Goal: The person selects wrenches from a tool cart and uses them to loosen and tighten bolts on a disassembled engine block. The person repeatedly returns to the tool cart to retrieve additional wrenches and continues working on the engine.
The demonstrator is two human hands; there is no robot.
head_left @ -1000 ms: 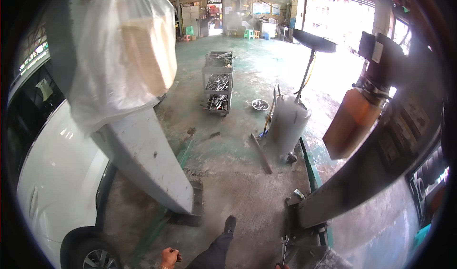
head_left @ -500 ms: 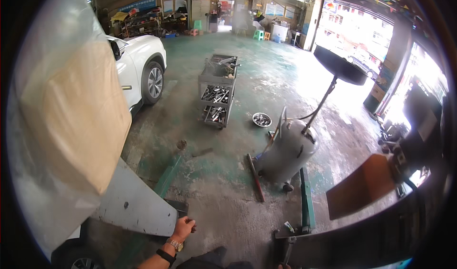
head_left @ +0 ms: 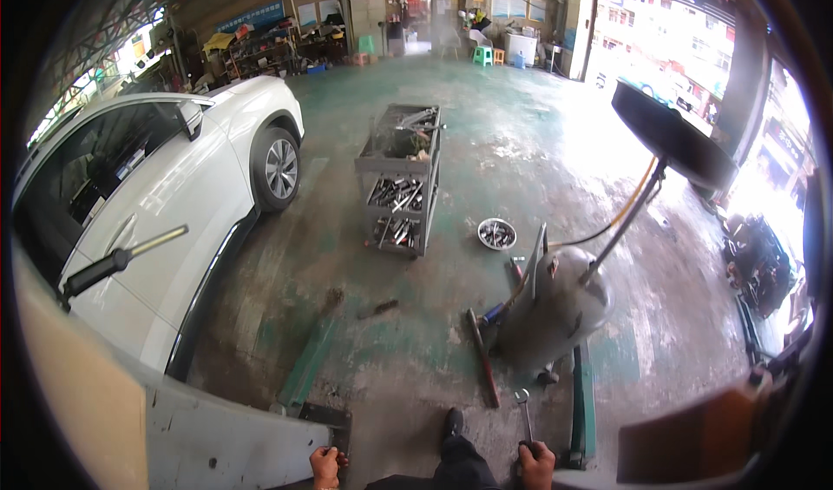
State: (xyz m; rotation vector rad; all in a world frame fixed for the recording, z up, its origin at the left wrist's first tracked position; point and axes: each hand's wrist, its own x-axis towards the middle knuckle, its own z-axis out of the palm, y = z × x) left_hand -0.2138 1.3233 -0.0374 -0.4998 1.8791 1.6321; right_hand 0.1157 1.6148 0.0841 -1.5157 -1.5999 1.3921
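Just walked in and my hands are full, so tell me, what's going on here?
A person in a workshop holds a metal wrench in the right hand, its open end pointing ahead. The left hand is curled beside the grey post, with nothing visible in it. Ahead stands a three-tier cart loaded with tools, with a bowl of metal pieces on the floor to its right. A grey tank stands nearer, and a white car is on the left.

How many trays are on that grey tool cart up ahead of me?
3, stacked one above another: the top tray, the middle tray below it, and the bottom tray beneath both. No other tray shows, and none seems hidden.
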